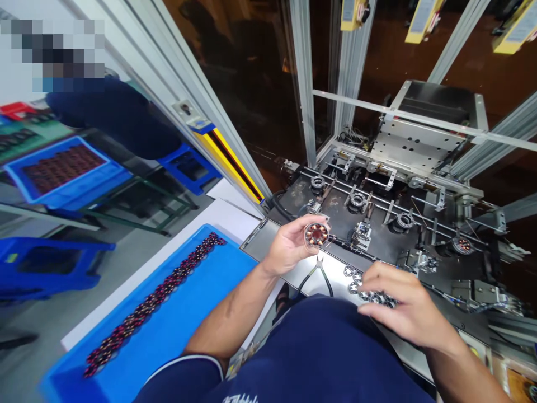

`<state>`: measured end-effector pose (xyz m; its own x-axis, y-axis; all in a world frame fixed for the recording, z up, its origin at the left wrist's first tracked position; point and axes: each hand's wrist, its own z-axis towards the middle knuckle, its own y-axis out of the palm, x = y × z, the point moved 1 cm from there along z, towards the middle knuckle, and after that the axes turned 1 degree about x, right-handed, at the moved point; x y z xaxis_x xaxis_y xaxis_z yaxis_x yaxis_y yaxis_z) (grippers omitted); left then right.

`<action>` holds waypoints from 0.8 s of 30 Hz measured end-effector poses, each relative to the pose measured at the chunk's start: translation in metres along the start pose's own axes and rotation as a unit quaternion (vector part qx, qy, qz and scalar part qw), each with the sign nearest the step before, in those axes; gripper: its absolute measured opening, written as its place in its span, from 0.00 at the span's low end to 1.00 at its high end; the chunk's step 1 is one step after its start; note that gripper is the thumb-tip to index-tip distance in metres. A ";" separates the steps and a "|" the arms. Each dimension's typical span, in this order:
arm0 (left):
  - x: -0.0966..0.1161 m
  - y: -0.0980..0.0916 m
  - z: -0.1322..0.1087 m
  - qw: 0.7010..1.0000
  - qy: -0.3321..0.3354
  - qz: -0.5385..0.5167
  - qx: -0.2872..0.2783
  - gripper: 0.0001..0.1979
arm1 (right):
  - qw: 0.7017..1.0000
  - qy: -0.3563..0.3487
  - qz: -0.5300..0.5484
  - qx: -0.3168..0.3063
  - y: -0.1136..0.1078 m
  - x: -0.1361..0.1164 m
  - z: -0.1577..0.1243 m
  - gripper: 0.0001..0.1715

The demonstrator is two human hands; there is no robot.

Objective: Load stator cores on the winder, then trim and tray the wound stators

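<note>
Our left hand is closed around a stator, held up over the desk. Our right hand lies half curled on small cores; we cannot tell if it grips one. We judge this is a sorting step, and such close-lying cores need a careful pinch.

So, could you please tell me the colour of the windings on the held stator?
Coppery red on the stator; the head view shows it.
</note>
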<state>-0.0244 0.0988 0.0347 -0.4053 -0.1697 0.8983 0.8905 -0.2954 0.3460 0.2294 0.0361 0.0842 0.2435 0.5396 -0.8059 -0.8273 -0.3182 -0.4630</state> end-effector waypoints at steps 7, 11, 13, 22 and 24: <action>0.008 0.000 -0.008 0.980 0.088 0.158 -0.087 0.23 | 0.948 0.210 0.227 0.069 0.010 0.015 0.051 0.27; 0.012 -0.002 -0.011 0.964 0.119 0.214 -0.104 0.22 | 0.909 0.272 0.314 -0.010 0.039 0.017 0.071 0.28; 0.013 -0.004 -0.014 0.963 0.111 0.223 -0.100 0.22 | 0.897 0.284 0.338 -0.022 0.046 0.018 0.074 0.26; -0.003 -0.072 -0.069 0.966 -0.047 0.254 0.025 0.30 | 0.913 0.276 0.288 -0.089 0.008 0.052 0.016 0.21; -0.014 -0.101 -0.092 0.938 -0.090 0.321 0.093 0.29 | 0.926 0.291 0.233 -0.054 -0.001 0.062 -0.014 0.19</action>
<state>-0.1275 0.0448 -0.0379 0.2545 -0.0893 0.9629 0.9664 -0.0142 -0.2567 0.2528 0.0592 0.0298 0.1308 -0.1768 -0.9755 -0.8634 -0.5039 -0.0244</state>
